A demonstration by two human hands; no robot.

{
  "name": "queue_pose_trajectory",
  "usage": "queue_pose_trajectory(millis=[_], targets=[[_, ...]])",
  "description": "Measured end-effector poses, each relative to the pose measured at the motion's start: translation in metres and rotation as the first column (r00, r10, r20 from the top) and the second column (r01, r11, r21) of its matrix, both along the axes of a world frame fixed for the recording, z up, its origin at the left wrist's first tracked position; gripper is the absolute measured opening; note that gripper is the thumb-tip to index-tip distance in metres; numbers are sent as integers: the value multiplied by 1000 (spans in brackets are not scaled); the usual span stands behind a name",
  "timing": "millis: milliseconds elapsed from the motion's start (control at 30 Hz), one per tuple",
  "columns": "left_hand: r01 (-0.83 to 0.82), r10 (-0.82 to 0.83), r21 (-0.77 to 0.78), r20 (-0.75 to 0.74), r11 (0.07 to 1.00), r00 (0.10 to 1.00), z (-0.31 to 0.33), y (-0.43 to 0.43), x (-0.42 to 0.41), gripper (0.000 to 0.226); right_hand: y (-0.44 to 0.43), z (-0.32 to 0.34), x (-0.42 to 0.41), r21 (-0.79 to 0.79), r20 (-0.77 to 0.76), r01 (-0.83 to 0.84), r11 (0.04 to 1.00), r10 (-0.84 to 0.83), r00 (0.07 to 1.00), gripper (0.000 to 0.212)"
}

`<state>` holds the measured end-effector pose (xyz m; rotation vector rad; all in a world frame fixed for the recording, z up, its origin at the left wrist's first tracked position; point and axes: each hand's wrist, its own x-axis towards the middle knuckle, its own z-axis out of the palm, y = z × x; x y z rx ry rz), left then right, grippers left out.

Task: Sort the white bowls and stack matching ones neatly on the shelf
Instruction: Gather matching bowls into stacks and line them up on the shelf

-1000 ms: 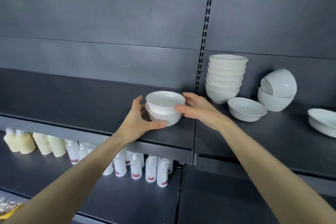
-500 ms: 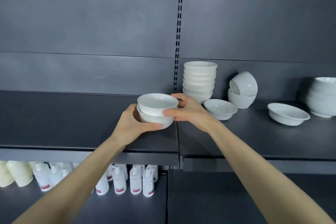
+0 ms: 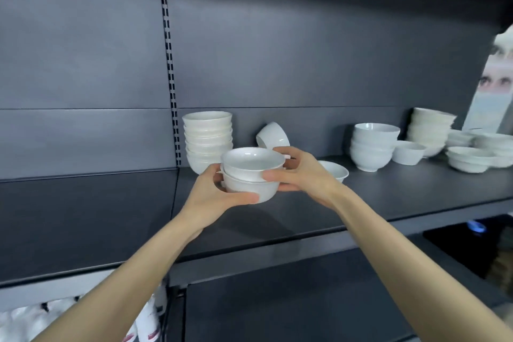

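While held above the shelf (image 3: pixel 388 197), two nested bowls (image 3: pixel 249 175) are gripped by both curled hands, left hand (image 3: pixel 219 197) and right hand (image 3: pixel 302 175).

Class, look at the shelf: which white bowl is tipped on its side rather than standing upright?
The tipped bowl just right of the leftmost tall stack; every other bowl stands mouth up.

Left hand (image 3: pixel 211 194) and right hand (image 3: pixel 305 175) reached forward, thumbs nearest, gripping stacked bowls (image 3: pixel 249 175) from opposite sides

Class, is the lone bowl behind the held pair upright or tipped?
Tipped: the bowl behind the held pair lies on its side, opening facing left.
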<state>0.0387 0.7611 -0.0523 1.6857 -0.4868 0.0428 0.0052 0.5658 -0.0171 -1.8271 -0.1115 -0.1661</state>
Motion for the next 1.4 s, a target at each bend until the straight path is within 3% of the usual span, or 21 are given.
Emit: queue_pose_trajectory(millis=[133,300,433,600,933,1200,1400], targets=[[50,-50,-4,-8,999,999,-2,-71,-15,57,-67,0,-29,-11,2,45,999,-45,999,58],[109,-109,-9,-22,994,994,-4,-164,-37,71,-157,1,-67,-30,17,103,994,-103,995,52],[160,-160,-12,-27,987,987,-7,-237,-51,80,-227,3,-94,-38,14,157,987,-157,988,58],[233,-233,-4,-29,973,972,-1,-316,-61,73,-302,8,-114,-46,20,227,973,-227,974,64],[327,-327,9,-2,945,945,1,-443,-30,78,-426,3,-100,-39,36,317,948,-315,948,53],[380,-381,16,25,925,924,15,-562,21,77,-537,20,-61,-80,72,388,918,-383,921,88],[442,-442,2,35,897,897,32,-657,48,81,-621,40,-50,-95,96,444,891,-436,895,82]])
